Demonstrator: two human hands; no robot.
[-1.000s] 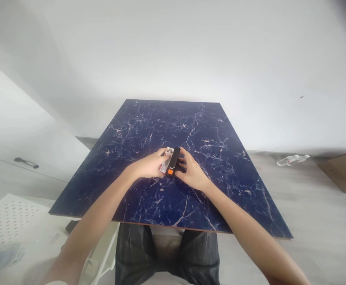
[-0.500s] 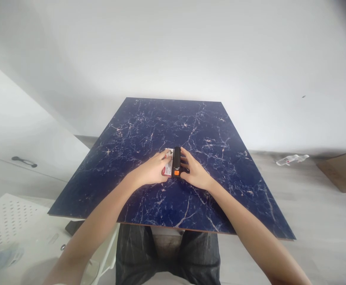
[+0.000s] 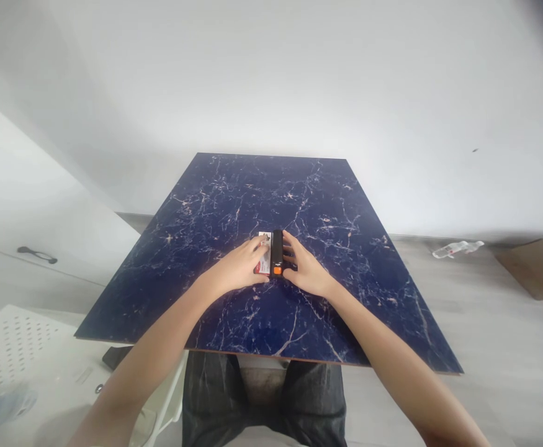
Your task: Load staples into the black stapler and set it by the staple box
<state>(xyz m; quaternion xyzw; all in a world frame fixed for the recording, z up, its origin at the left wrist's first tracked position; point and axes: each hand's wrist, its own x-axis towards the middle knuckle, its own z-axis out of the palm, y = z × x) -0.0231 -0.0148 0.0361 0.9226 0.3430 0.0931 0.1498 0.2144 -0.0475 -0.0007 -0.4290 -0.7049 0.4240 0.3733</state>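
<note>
One black case (image 3: 277, 248) is lying lengthwise-forward on the tabletop (image 3: 262, 192), the left hand (image 3: 239, 267) loosely holding a red-white box (image 3: 265, 262) at its left, the right hand (image 3: 307, 268) resting half-curled at its right, grip unclear.

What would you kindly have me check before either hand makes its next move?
1. Left hand on the white-and-red pack: ok.
2. Right hand beside the black object: ok; firm grip, cannot tell.
3. Pack and black object side by side: ok.
4. Orange part uncovered by fingers: ok.
5. Both things away from the edges of the blue table: ok.
6. Pack's contents: cannot tell.
</note>
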